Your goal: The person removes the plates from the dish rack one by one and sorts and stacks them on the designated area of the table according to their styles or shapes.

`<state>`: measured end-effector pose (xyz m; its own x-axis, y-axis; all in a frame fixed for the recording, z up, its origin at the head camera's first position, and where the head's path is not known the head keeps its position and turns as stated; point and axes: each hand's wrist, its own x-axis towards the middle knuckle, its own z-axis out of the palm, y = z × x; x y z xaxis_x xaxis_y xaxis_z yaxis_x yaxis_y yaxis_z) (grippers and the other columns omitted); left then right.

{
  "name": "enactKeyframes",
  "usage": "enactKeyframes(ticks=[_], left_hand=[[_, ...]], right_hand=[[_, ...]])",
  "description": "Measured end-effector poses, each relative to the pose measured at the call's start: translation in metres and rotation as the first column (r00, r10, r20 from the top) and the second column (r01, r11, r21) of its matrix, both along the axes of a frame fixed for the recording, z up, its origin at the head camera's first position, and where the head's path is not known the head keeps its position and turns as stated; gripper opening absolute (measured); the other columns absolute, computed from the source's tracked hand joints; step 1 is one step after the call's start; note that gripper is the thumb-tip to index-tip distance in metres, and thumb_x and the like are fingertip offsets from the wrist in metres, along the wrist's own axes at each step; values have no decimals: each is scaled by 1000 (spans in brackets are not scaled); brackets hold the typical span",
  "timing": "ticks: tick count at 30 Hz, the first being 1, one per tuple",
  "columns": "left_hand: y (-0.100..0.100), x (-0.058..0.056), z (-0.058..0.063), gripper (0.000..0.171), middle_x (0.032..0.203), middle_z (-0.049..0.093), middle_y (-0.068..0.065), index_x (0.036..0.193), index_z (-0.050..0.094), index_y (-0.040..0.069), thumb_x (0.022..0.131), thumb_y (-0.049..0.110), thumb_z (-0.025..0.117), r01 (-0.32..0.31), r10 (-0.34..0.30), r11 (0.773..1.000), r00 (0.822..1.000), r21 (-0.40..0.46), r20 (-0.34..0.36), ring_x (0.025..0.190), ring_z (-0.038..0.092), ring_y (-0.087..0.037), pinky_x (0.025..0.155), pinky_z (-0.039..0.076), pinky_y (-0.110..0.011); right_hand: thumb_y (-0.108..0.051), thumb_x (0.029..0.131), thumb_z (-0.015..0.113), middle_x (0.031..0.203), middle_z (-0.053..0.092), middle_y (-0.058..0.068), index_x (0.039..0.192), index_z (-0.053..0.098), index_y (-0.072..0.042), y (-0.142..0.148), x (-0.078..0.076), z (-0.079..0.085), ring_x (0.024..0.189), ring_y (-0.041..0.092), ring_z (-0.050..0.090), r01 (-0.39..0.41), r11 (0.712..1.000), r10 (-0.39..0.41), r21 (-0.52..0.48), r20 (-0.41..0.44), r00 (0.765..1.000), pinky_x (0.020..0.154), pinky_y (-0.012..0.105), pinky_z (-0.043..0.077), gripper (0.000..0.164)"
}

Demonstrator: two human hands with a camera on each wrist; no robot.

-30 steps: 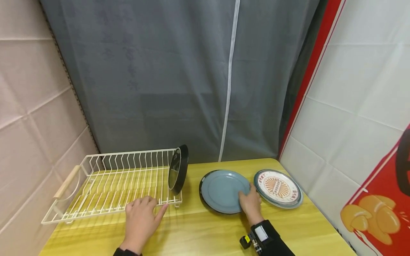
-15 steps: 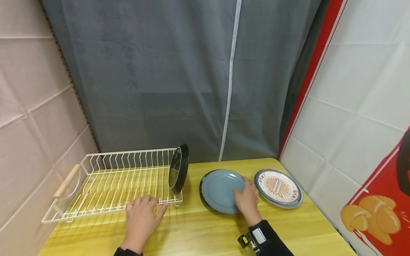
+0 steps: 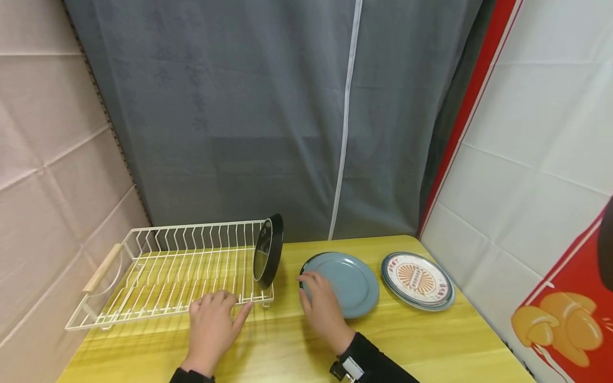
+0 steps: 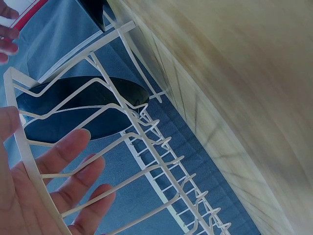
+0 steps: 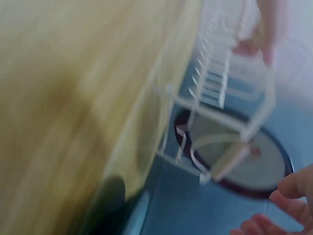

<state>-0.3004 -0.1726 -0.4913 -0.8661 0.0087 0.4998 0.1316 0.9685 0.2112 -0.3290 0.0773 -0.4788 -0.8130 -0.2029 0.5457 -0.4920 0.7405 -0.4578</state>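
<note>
In the head view, my left hand (image 3: 209,330) holds the front rail of a white wire dish rack (image 3: 191,225). The left wrist view shows its fingers (image 4: 80,183) behind the rail and the thumb in front. A black plate (image 3: 271,252) stands on edge at the rack's right end. My right hand (image 3: 323,308) is over the left edge of a blue-grey plate (image 3: 354,284), fingers loosely bent. Beneath it, a dark plate (image 3: 311,259) shows at the left. Whether the fingertips touch either rim cannot be told. The right wrist view is blurred.
A stack of plates (image 3: 418,282), the top one printed with an orange sunburst, lies to the right on the yellow wood table (image 3: 268,351). A grey curtain (image 3: 249,106) hangs behind. White panels stand left and right. The rack has a wooden handle (image 3: 102,268).
My right hand has moved left from the blue-grey plate's right edge across to its left edge. The plates remain stacked in about the same place. My left hand has stayed on the rack.
</note>
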Motion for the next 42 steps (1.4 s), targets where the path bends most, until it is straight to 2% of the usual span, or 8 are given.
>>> enactKeyframes(ticks=[3, 7, 12, 18, 23, 26, 33, 42], left_hand=[[1, -1, -1, 54, 110, 69, -8, 100, 72, 16, 88, 65, 54, 4, -4, 1000, 1000, -4, -12, 104, 58, -33, 91, 34, -50], [2, -3, -2, 54, 109, 70, -8, 100, 72, 16, 89, 65, 53, 8, -8, 1000, 1000, -10, -26, 103, 59, -33, 89, 35, -50], [4, -4, -1, 53, 109, 70, -8, 100, 72, 16, 90, 64, 53, 24, -24, 1000, 999, -11, -39, 102, 59, -32, 88, 35, -49], [3, -2, 7, 53, 114, 68, -12, 106, 69, 11, 93, 59, 51, 32, -32, 999, 999, 28, 10, 105, 60, -34, 89, 35, -50], [1, -8, 33, 69, 124, 61, -22, 122, 59, 3, 96, 63, 38, 22, -44, 989, 988, 149, 149, 108, 62, -39, 89, 41, -57], [-1, -21, 56, 77, 129, 57, -25, 130, 53, 1, 96, 66, 32, 40, -78, 979, 979, 198, 187, 111, 60, -42, 90, 46, -59], [-4, -75, 101, 83, 140, 50, -27, 145, 36, 3, 94, 69, 32, 161, -195, 959, 973, 233, 126, 121, 54, -45, 96, 46, -59], [24, -115, 118, 86, 147, 43, -24, 154, 21, 16, 91, 73, 34, 231, -275, 954, 928, 194, 249, 112, 60, -41, 86, 51, -53]], right_hand=[[-14, 93, 64, 126, 60, 3, 121, 63, -17, -14, 1, -7, 116, 21, 59, -75, 993, 83, 86, -93, 992, 95, 40, 52, 28], [-10, 89, 68, 126, 63, -1, 119, 66, -21, -27, 0, -15, 114, 17, 61, -144, 977, 177, 155, -228, 957, 93, 33, 54, 32], [1, 81, 72, 126, 65, -2, 118, 68, -22, -32, 1, -21, 114, 14, 63, -157, 961, 229, 227, -337, 913, 95, 31, 53, 43], [8, 75, 74, 123, 67, -2, 115, 71, -21, -34, -1, -23, 116, 11, 63, -183, 959, 255, 217, -370, 894, 98, 24, 51, 49], [6, 77, 74, 125, 66, -4, 116, 71, -21, -34, 1, -25, 119, 9, 62, -197, 953, 268, 229, -340, 902, 100, 20, 49, 47], [7, 77, 73, 125, 66, -3, 117, 71, -20, -33, 2, -25, 118, 10, 63, -209, 950, 281, 231, -350, 894, 98, 20, 50, 48], [8, 76, 74, 126, 66, -3, 118, 70, -20, -35, -1, -25, 118, 10, 63, -228, 946, 300, 230, -355, 886, 98, 20, 50, 50], [6, 75, 75, 132, 62, -3, 124, 66, -21, -33, 2, -26, 120, 10, 62, -216, 934, 301, 284, -305, 904, 92, 23, 54, 57]])
